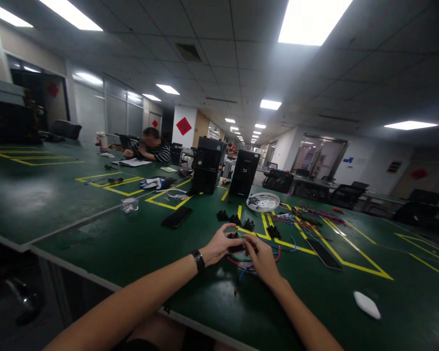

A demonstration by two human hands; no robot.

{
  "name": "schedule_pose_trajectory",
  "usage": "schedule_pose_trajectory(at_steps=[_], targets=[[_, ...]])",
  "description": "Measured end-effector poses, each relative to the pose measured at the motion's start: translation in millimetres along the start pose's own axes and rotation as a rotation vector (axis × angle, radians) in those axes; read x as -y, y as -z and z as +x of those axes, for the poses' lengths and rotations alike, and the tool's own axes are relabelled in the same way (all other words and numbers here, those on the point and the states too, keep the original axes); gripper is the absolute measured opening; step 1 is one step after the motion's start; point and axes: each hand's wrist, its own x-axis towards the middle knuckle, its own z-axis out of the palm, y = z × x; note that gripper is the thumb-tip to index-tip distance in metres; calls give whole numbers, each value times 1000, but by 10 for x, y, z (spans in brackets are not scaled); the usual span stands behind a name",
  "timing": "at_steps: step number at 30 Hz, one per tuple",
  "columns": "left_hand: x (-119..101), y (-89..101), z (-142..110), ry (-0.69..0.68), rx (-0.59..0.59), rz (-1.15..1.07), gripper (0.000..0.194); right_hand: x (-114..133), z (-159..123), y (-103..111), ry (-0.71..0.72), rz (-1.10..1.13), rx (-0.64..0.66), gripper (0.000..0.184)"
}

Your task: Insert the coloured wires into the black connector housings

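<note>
My left hand grips a small black plastic part above the green table, a black band around its wrist. Close against it, my right hand has its fingers pinched on a thin green wire at the part. Whether the wire's end sits inside the part is hidden by the fingers. Red wire and blue wire curve out beneath and beside the hands. Several similar black plastic parts lie just beyond them on the table.
Loose red and blue wires lie right of a white basket. Two black computer towers stand behind. A phone, a dark flat slab, a clear box and a white mouse-like object lie around. Another person sits far left.
</note>
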Motion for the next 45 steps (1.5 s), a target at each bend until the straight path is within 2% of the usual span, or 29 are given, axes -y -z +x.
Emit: schedule_pose_trajectory(at_steps=[2, 5, 9, 12, 15, 19, 26, 30, 33, 37, 41, 45], targets=[[-14, -32, 26, -25, -21, -133, 55, -9, 5, 1, -37, 30, 3, 26], [-58, -82, 39, 19, -45, -285, 41, -19, 12, 9, -87, 65, -47, 28], [-82, -111, 22, 48, 24, -312, 36, 7, 18, 19, -122, 102, -116, 29], [-73, -80, 61, 39, -29, -305, 37, 29, 12, 35, -124, 61, -139, 28], [-65, -37, 119, 23, -81, -275, 39, 36, -3, 42, -76, 4, -115, 27], [-46, -31, 136, -14, -85, -248, 41, 36, -24, 18, -2, -4, -55, 26], [24, -21, 137, -36, -80, -241, 29, 60, -39, -9, -21, 4, 14, 29], [44, 5, 144, -42, -62, -226, 31, 70, -39, -6, -29, -2, 33, 29], [21, 10, 123, -86, -44, -107, 43, 75, -40, -3, -27, -12, 45, 29], [-19, 16, 70, -287, -3, 251, 60, 114, -45, -3, -2, -2, 114, 29], [-15, 17, 35, -380, 9, 409, 52, 162, -40, -9, 15, 1, 172, 31], [-36, 7, 43, -400, -37, 441, 50, 170, -20, -2, -59, -42, 204, 32]])
